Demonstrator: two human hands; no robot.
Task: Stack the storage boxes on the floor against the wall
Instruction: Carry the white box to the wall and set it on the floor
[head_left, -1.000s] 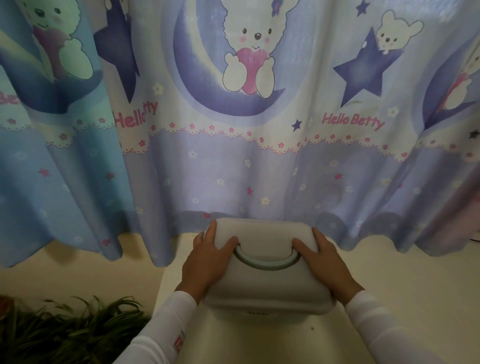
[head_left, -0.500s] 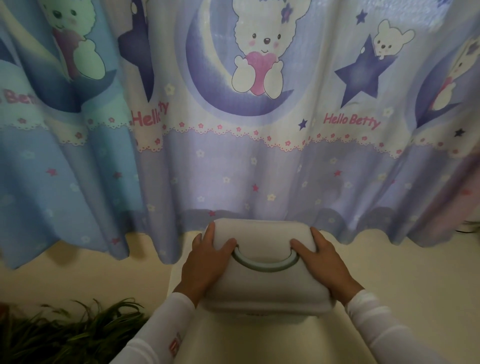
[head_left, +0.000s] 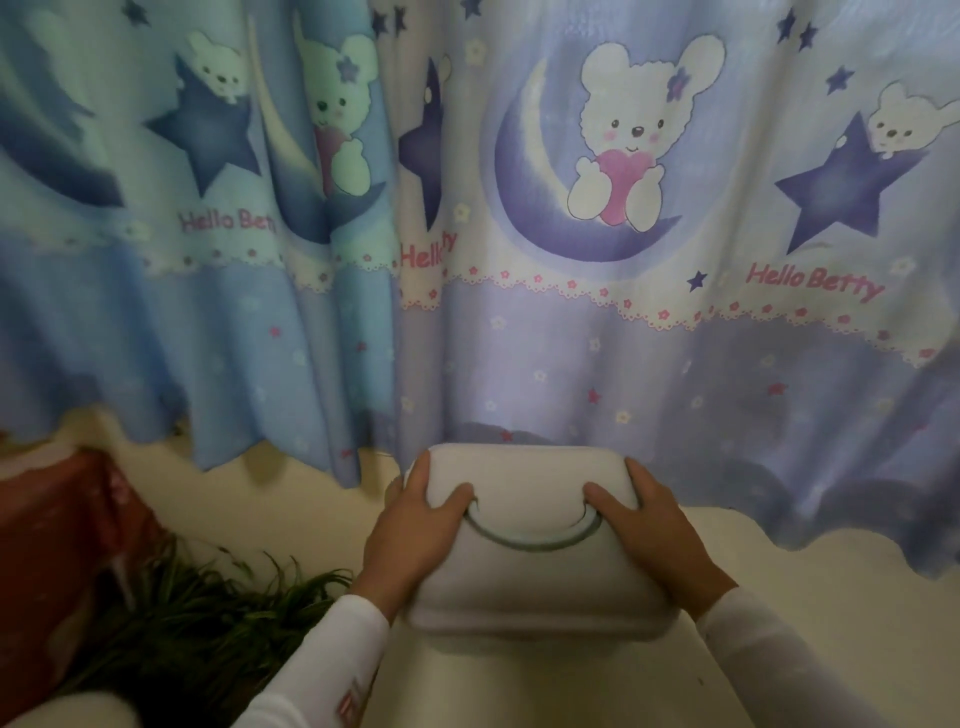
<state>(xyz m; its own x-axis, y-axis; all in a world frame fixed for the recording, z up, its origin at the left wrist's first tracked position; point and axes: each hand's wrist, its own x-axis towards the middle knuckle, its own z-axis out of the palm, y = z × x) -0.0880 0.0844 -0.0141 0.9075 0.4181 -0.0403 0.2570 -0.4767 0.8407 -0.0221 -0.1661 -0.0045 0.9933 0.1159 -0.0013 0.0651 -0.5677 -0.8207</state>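
A: Which step right now?

B: Setting the upper storage box (head_left: 535, 582) down on the larger white box (head_left: 519, 691) below, by the look of it. Second tier of the stack, judged from this view alone.

A: Held how?

B: Gripped at both short ends. Left hand (head_left: 410, 540) curled round the left corner, with thumb laid on the lid beside the curved grey handle (head_left: 535, 540). Right hand (head_left: 660, 535) curled round the right end in the same way, with thumb at the other end of that handle. Neither hand relaxed.

A: Resting already, or hanging?

B: Cannot tell. Sits on or just above the lower box; only a dark band of shadow visible under the near edge.

A: And whereabouts in the room?

B: Close up against the hem of the curtain (head_left: 519, 338), far edge touching or just beside the cloth, over pale floor (head_left: 872, 634). No bare wall visible; presumably behind the fabric.

A: Next move, then?

B: Probably: bring it flat, square it over the lower box, test for wobble, then loosen both grips together. Calls for an even release, so as not to tip it sideways. Worth keeping curtain cloth from catching underneath too.

A: Anything near to mind?

B: Green plant (head_left: 197, 613) at lower left and something red (head_left: 52, 545) beyond it, both well apart from the stack. Unlikely to get in the way.
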